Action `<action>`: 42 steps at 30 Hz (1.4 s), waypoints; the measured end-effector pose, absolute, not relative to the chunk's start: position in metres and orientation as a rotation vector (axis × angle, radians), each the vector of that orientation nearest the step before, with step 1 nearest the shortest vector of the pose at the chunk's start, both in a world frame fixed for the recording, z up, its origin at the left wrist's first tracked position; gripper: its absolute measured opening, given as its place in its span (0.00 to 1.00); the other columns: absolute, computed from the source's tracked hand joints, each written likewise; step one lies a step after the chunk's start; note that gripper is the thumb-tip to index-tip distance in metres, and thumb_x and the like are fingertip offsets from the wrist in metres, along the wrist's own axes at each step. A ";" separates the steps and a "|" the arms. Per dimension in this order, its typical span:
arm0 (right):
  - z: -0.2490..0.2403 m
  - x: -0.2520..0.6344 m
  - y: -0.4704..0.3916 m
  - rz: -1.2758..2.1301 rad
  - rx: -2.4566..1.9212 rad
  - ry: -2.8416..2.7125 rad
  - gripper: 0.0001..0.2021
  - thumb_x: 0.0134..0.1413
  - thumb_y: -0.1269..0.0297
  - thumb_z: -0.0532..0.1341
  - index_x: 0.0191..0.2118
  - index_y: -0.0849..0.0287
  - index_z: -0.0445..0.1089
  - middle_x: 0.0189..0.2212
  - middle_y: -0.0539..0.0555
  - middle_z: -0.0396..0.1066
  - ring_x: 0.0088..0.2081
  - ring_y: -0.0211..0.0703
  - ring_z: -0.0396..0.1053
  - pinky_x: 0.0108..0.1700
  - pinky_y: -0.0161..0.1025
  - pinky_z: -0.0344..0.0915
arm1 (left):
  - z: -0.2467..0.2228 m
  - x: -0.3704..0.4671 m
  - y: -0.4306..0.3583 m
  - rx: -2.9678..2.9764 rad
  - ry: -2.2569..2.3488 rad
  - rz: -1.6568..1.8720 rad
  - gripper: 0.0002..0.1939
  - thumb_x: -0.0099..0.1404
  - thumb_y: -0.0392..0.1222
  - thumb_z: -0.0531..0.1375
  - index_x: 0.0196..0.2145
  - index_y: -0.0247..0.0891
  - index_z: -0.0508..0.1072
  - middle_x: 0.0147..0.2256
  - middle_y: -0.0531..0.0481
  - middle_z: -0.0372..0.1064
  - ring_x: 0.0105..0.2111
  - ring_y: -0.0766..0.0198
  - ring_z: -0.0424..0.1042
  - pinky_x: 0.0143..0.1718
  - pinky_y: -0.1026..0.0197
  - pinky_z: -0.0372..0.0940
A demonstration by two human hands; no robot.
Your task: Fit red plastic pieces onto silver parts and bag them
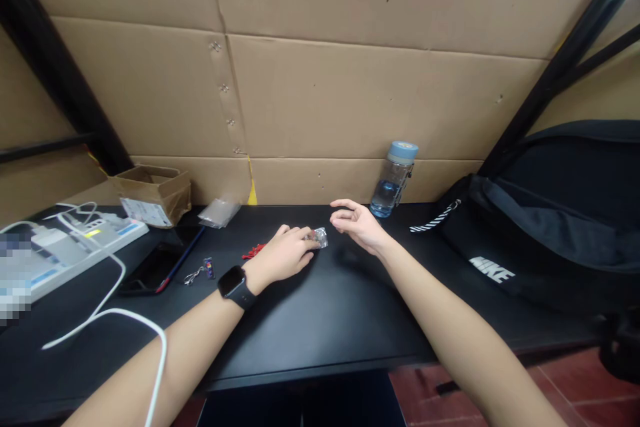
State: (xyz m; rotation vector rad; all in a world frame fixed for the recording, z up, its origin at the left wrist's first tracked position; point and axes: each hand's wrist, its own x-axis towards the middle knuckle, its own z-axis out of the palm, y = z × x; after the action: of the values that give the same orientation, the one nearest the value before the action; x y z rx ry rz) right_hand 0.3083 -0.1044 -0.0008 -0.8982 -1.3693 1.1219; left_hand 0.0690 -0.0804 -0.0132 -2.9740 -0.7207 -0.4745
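Packet (321, 237) on the black table (320, 327) could skid if bumped, since the left hand (287, 253) only partly covers it, grip unclear, while the right hand (359, 225) hovers nearby, open and empty.

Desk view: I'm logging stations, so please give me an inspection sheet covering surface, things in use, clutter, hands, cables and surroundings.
Surface: black desk.
Things in use: shiny packet under the left hand; red item beside that hand, partly hidden.
Clutter: box, clear bag, dark device, keychain, bottle, backpack.
Hands: left touches the packet; right hand raised, open, nothing seen in it.
Cables: white cable passes before the left forearm.
Surroundings: cardboard wall behind; reddish floor below.
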 end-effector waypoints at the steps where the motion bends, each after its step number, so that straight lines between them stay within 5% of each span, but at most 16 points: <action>1: 0.002 0.306 -0.107 1.177 -0.842 -1.341 0.26 0.44 0.61 0.74 0.50 0.56 0.69 0.31 0.50 0.73 0.28 0.36 0.66 0.32 0.35 0.62 | -0.014 0.068 -0.080 -2.954 -0.733 -0.467 0.16 0.71 0.42 0.54 0.53 0.49 0.73 0.51 0.45 0.69 0.49 0.54 0.69 0.47 0.52 0.56; 8: 0.007 0.299 -0.114 1.322 -0.634 -1.232 0.27 0.42 0.65 0.74 0.50 0.55 0.67 0.25 0.45 0.66 0.25 0.34 0.60 0.32 0.36 0.59 | -0.014 0.068 -0.080 -2.895 -0.754 -0.508 0.18 0.72 0.40 0.54 0.57 0.46 0.69 0.58 0.44 0.66 0.56 0.51 0.64 0.51 0.51 0.56; 19: 0.013 0.299 -0.119 1.360 -0.548 -1.218 0.26 0.39 0.64 0.75 0.44 0.53 0.66 0.19 0.40 0.56 0.22 0.32 0.46 0.30 0.36 0.51 | -0.019 0.072 -0.080 -2.948 -0.735 -0.408 0.13 0.73 0.44 0.52 0.50 0.44 0.73 0.50 0.44 0.72 0.47 0.54 0.72 0.44 0.52 0.56; 28: 0.013 0.297 -0.121 1.370 -0.491 -1.212 0.20 0.44 0.68 0.74 0.42 0.51 0.67 0.21 0.43 0.61 0.24 0.33 0.53 0.30 0.36 0.52 | -0.017 0.071 -0.080 -2.912 -0.846 -0.364 0.17 0.73 0.51 0.52 0.52 0.44 0.72 0.51 0.42 0.73 0.47 0.52 0.72 0.50 0.47 0.55; 35: 0.011 0.302 -0.117 1.423 -0.429 -1.181 0.07 0.45 0.69 0.68 0.22 0.58 0.69 0.37 0.53 0.68 0.31 0.38 0.60 0.34 0.40 0.56 | -0.016 0.061 -0.068 -2.910 -0.985 -0.352 0.22 0.73 0.53 0.50 0.61 0.46 0.64 0.59 0.40 0.68 0.52 0.49 0.70 0.55 0.42 0.52; 42: 0.013 0.305 -0.117 1.462 -0.453 -1.132 0.06 0.44 0.69 0.63 0.21 0.59 0.68 0.34 0.54 0.67 0.31 0.40 0.59 0.34 0.41 0.57 | -0.017 0.040 -0.038 -2.887 -1.207 -0.289 0.22 0.74 0.57 0.46 0.53 0.47 0.72 0.57 0.42 0.71 0.54 0.47 0.70 0.58 0.38 0.50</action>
State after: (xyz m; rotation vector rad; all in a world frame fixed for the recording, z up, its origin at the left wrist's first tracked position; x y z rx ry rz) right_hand 0.3053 -0.1174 0.0132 -0.4527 -1.1319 1.4624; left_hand 0.0404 -0.0384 -0.0174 -2.8873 -1.2065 -0.2892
